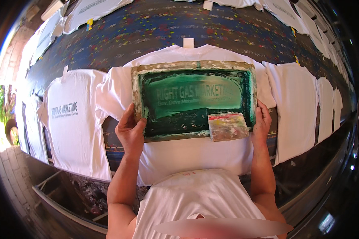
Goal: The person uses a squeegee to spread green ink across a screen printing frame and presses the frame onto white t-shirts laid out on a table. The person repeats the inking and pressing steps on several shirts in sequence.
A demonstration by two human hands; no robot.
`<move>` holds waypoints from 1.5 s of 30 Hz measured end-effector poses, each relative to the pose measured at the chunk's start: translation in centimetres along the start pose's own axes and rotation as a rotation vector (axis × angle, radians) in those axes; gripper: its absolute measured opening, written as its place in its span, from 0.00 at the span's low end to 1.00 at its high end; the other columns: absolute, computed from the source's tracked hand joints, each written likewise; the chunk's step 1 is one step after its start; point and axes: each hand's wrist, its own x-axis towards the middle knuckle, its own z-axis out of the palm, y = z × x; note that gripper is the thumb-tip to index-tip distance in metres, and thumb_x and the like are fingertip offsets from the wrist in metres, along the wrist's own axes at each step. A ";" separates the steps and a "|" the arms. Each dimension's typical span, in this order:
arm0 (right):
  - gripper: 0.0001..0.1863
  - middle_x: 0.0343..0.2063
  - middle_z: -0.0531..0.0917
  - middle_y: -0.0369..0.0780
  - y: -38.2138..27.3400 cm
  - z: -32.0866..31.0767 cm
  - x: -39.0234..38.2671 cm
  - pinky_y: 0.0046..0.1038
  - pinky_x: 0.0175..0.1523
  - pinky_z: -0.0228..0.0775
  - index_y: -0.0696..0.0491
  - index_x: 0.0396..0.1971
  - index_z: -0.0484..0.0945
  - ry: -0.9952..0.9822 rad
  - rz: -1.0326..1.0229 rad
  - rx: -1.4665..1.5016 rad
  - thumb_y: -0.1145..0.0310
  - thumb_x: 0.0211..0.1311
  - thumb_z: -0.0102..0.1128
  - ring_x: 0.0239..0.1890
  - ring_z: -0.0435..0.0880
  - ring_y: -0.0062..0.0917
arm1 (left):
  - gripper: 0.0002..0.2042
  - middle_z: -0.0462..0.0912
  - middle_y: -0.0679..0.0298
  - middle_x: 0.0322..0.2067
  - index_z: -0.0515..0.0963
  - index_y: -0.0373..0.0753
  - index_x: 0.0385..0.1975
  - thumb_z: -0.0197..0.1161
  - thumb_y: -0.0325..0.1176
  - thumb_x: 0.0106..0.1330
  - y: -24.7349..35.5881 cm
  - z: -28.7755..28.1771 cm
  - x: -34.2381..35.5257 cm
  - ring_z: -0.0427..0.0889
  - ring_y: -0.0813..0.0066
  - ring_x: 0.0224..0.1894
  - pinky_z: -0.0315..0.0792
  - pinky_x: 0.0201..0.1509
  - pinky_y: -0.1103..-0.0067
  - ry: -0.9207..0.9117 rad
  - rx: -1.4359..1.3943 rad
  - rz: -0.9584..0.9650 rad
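Between my hands is a framed printing screen (193, 65), its wooden rim smeared with paint and its mesh green with dark ink at the edges. Faint lettering shows through the mesh. My left hand (131, 129) grips the frame's left side near the lower corner, thumb on the rim. My right hand (262, 121) grips the opposite side. A paint-stained squeegee (228, 127) rests in the lower right of the screen, overlapping the rim. Under the frame lies a white T-shirt (195, 155), spread flat; whether the frame touches it I cannot tell.
A printed white T-shirt (73, 131) lies to the left, and an unprinted-looking white one (293, 115) to the right. More shirts line the far side of the long, paint-speckled table (155, 30). Below the near edge, a dark rack (64, 195) stands at lower left.
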 end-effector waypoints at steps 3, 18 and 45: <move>0.21 0.61 0.87 0.39 0.4 -0.6 0.3 0.28 0.70 0.72 0.63 0.69 0.81 0.015 -0.004 -0.061 0.68 0.88 0.57 0.61 0.82 0.22 | 0.31 0.86 0.55 0.64 0.79 0.24 0.71 0.67 0.10 0.65 0.3 0.0 0.0 0.87 0.70 0.62 0.79 0.69 0.75 0.034 0.051 -0.014; 0.21 0.63 0.86 0.43 0.8 -1.0 1.5 0.32 0.70 0.76 0.63 0.70 0.79 -0.029 0.045 0.126 0.66 0.90 0.53 0.61 0.86 0.28 | 0.28 0.86 0.54 0.65 0.84 0.27 0.66 0.69 0.17 0.61 0.5 1.1 0.2 0.86 0.71 0.65 0.78 0.69 0.78 0.044 0.083 0.093; 0.18 0.56 0.92 0.44 0.8 0.9 0.9 0.28 0.67 0.76 0.64 0.64 0.86 0.023 -0.118 -0.021 0.69 0.85 0.61 0.57 0.87 0.24 | 0.31 0.87 0.53 0.63 0.75 0.22 0.74 0.64 0.09 0.67 1.0 0.2 0.6 0.87 0.71 0.61 0.78 0.68 0.77 -0.012 0.114 0.005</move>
